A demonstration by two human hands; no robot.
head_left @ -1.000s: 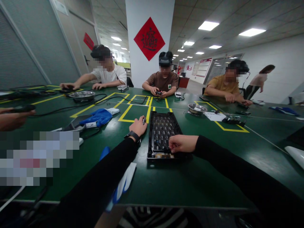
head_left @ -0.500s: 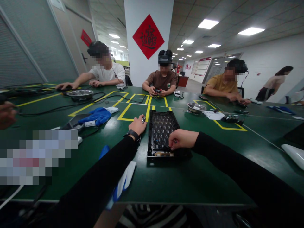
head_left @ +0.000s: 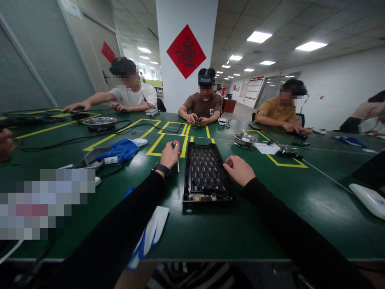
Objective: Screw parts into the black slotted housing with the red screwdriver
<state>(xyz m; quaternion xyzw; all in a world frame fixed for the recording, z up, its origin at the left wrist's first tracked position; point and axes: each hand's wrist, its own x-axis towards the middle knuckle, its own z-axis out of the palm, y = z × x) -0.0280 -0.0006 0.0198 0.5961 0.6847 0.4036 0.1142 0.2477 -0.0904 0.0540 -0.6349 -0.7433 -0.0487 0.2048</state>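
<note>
A black rectangular casing (head_left: pixel 207 172) lies lengthwise in front of me, rows of small shiny parts inside and a tan strip at its near end. Left of it, my left hand (head_left: pixel 170 154) is closed around a screwdriver (head_left: pixel 178 165) with a red handle; its thin shaft points down beside the casing, apart from it. At the casing's right edge is my right hand (head_left: pixel 240 169), fingers curled together by the rim. Whether these fingers hold a small thing or only touch the rim is hidden.
Blue-and-white gloves (head_left: pixel 120 151) lie to the left, and another glove (head_left: pixel 152 230) hangs over the front edge. A steel bowl (head_left: pixel 245 139), a paper (head_left: pixel 267 149) and black parts (head_left: pixel 289 153) are at the right. Cables cross the far left; several people sit around the table.
My right hand has moved from over the casing's near right part to its right edge. My left hand has shifted left and away from the casing, so the screwdriver shows more.
</note>
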